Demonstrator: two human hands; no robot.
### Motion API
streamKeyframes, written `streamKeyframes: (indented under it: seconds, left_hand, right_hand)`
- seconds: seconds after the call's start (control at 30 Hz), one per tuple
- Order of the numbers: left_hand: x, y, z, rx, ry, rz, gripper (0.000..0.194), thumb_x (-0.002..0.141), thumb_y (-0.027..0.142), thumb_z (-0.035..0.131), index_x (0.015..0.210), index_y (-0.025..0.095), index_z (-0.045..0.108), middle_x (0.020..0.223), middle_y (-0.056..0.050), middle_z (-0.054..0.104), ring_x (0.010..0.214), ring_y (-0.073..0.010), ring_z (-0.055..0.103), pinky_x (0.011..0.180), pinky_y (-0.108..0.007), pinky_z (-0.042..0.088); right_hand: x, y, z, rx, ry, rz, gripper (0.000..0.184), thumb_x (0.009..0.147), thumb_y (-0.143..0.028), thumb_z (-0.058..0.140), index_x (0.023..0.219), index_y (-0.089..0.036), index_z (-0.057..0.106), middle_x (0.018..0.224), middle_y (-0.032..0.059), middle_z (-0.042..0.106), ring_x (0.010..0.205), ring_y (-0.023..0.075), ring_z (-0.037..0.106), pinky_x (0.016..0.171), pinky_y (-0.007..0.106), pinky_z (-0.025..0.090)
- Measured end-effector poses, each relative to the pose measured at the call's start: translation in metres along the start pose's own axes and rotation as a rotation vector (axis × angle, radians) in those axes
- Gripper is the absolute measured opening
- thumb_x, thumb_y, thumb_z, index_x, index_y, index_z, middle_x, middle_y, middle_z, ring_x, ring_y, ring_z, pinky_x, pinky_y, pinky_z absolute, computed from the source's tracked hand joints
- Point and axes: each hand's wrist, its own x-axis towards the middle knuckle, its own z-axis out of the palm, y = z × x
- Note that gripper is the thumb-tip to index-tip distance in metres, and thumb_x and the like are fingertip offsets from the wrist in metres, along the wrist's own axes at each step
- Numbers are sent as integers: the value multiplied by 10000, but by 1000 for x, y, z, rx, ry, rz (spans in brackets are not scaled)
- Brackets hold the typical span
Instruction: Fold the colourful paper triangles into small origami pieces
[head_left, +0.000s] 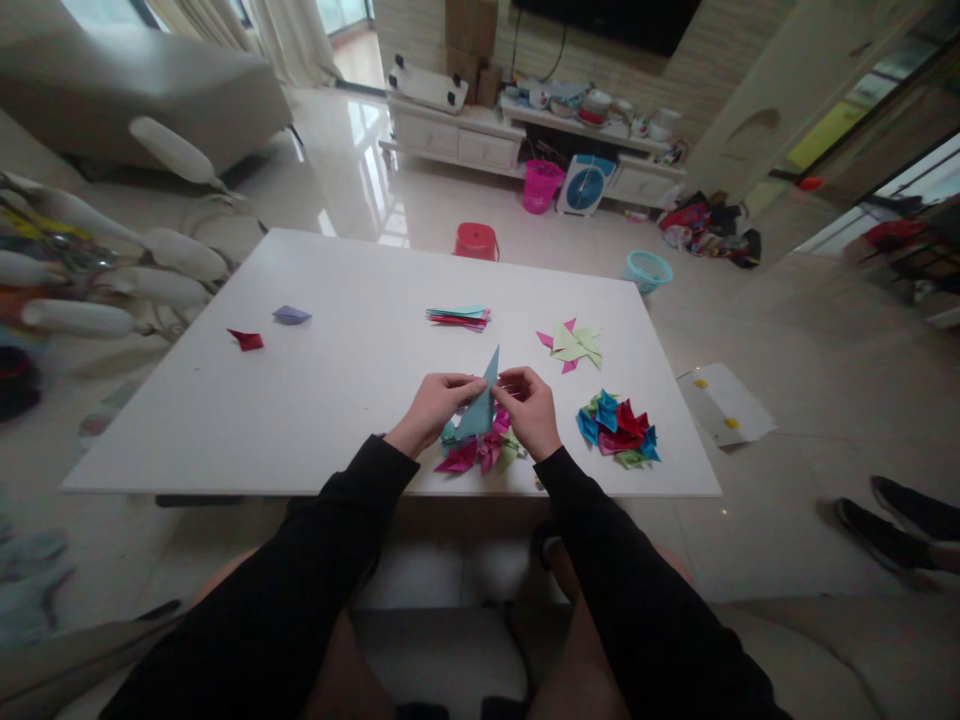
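A folded light-blue paper [478, 412], pointed at its top, is held upright above the table's near edge. My left hand [439, 402] pinches its left side, and my right hand [529, 405] pinches its right edge. Below and behind the paper lies a heap of folded paper pieces [489, 452] in pink, teal and pale green, partly covered by it. Farther off is a stack of flat folded papers [459, 318]. To the right of my hands sits a pile of blue, red and green folded papers [619, 430].
On the white table [337, 420] are a pale green and pink paper shape [573, 346], a red folded piece [246, 340] and a purple one [292, 315]. Beyond the table stand a red stool [476, 240] and a blue basket [648, 271]. A person's shoes [885, 530] show at right.
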Motion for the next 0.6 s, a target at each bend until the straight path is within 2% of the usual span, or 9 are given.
streamKeyframes:
  seconds: [0.2, 0.37, 0.47, 0.6]
  left_hand:
    - [3, -2, 4, -73, -27, -43, 360, 586, 434, 893, 775, 144, 794, 797, -82, 731, 690, -164, 611, 678, -311, 463]
    - [4, -3, 4, -88, -54, -49, 360, 556, 411, 914, 747, 133, 786, 736, -63, 702, 655, -137, 574, 644, -289, 421]
    - [3, -2, 5, -119, -44, -61, 376, 538, 400, 926, 741, 120, 778, 714, -57, 690, 642, -122, 561, 630, -274, 406]
    - [-1, 2, 7, -170, -75, -82, 409, 528, 410, 943, 718, 106, 746, 702, -44, 673, 631, -101, 556, 608, -242, 397]
  right_hand:
    - [0, -2, -4, 45, -9, 19, 244, 740, -396, 753, 870, -200, 685, 811, 36, 713, 771, 194, 663, 761, 343, 547]
    - [-1, -3, -8, 65, -44, 29, 250, 764, -404, 766, 888, -188, 744, 832, 50, 751, 789, 204, 687, 788, 354, 557]
    - [-2, -2, -9, 52, -56, 24, 308, 756, -421, 790, 943, -178, 766, 862, 59, 760, 801, 204, 694, 772, 347, 562]
    - [-2, 1, -10, 47, -70, 29, 436, 677, -447, 863, 998, -164, 778, 905, 75, 770, 799, 206, 697, 758, 349, 566]
